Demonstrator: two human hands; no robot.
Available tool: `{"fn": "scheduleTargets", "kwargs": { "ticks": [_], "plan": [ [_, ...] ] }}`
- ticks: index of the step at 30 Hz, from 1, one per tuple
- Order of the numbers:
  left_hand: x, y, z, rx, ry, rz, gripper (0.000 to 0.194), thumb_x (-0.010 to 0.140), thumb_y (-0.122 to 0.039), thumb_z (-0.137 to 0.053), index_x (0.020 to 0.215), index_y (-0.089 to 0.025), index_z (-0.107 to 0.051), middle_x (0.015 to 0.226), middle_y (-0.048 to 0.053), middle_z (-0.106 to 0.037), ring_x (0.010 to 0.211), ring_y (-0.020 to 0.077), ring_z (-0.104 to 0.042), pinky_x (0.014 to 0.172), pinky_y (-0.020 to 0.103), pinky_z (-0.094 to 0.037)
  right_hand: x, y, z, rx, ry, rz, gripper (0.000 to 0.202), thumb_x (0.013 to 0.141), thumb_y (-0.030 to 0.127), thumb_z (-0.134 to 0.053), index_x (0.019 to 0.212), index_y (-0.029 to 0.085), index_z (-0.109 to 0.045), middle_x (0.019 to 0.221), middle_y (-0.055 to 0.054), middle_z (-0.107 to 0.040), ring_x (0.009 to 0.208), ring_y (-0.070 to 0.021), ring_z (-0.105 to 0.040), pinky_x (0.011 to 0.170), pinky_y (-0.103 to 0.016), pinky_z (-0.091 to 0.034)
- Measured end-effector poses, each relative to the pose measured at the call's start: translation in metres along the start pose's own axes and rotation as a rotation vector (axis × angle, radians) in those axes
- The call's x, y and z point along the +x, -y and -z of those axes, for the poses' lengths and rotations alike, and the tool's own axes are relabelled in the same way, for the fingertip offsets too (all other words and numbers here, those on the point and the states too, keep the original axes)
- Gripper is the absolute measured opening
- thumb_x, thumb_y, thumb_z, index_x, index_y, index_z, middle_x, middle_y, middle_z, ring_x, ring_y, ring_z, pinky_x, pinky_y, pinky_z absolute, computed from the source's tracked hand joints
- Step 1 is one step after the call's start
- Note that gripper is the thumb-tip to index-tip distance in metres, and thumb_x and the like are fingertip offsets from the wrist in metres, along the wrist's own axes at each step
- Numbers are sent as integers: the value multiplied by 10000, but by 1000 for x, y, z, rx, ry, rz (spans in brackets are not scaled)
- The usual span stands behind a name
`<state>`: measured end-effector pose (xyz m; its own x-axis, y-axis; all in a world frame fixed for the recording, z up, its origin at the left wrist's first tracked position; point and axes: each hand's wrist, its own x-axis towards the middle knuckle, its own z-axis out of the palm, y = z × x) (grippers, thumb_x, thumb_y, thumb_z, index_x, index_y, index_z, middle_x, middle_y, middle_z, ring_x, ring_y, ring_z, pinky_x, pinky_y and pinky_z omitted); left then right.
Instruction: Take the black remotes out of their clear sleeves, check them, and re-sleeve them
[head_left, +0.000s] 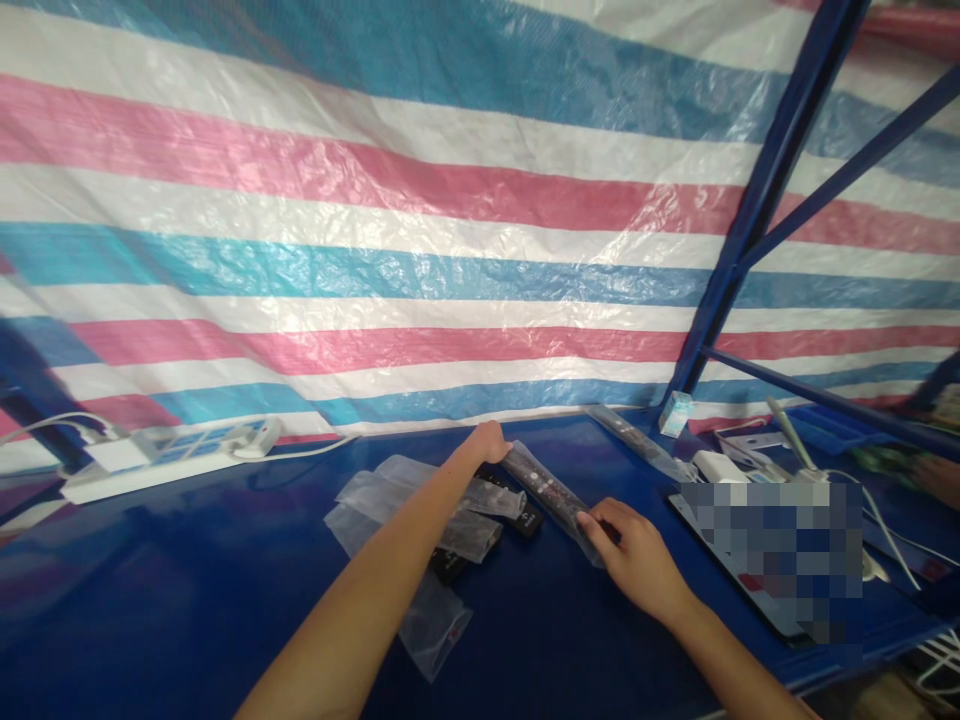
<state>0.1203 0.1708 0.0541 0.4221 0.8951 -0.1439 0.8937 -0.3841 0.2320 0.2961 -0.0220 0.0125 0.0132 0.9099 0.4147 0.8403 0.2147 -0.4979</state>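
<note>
A black remote control (551, 490) in a clear plastic sleeve lies slantwise between my hands, just above the blue table. My left hand (491, 441) is closed at the sleeve's far end, its fingertips mostly hidden. Thumb and fingers of my right hand (634, 555) pinch the near end. Left of it are a second black remote (529, 521) and another dark remote (448, 566), both partly covered by loose clear sleeves (367, 500). One more sleeve (435, 625) lies closer to me, partly behind my left forearm.
Another sleeved remote (634, 440) lies at the back right, near a small box (676, 414). A tablet-like device (750, 570), partly pixelated, is at right beside cables and a white adapter (716, 466). A power strip (172, 460) stands back left. A blue metal frame (720, 290) rises right.
</note>
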Motion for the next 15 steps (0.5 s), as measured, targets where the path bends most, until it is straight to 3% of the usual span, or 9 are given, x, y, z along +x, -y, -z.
{"fn": "scheduleTargets", "kwargs": {
  "ticks": [6,15],
  "plan": [
    [-2,-5,-1,38,46,33,325,895,-354,-552,1158,-163,-562,1177,80,-573,1009,218,-583,844,404,-514,0,-4,-1,33,-63,-6,461,934,510,-355,617,219,-517,642,-7,-556,610,-141,-539,593,-253,-384],
    [-10,-15,-10,84,-104,72,323,895,-333,-557,1166,-156,-553,1173,92,-575,1027,213,-581,859,413,-507,0,-8,3,67,-219,-31,460,925,509,-391,581,216,-482,602,6,-524,557,-123,-510,564,-243,-362]
  ]
}}
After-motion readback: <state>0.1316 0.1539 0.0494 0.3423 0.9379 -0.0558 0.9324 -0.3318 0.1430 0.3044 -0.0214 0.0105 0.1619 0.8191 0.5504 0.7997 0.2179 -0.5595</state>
